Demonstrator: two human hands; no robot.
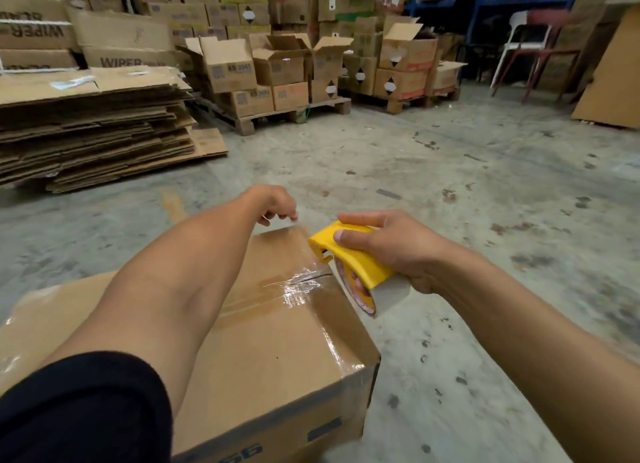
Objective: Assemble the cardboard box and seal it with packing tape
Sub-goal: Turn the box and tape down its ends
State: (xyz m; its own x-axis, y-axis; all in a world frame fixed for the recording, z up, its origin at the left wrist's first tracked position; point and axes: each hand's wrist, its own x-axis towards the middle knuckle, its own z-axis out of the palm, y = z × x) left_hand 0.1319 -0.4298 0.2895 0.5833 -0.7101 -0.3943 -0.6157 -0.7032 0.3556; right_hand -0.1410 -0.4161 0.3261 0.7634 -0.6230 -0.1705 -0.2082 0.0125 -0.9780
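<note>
A closed cardboard box (277,352) lies on the concrete floor right in front of me, its flaps folded flat. Clear packing tape (298,282) shines along the seam and down the right edge. My right hand (391,248) grips a yellow tape dispenser (349,258) holding a clear roll, at the box's far right edge. My left hand (273,204) reaches over the box to its far edge, fingers pinched on the free end of the tape strip that stretches to the dispenser. My left forearm hides much of the box top.
A tall stack of flattened cartons (90,130) lies at the left. Pallets with open and sealed boxes (277,78) stand behind. Chairs (533,50) and a leaning cardboard sheet (613,75) are at the right. Stained concrete floor (450,172) lies between.
</note>
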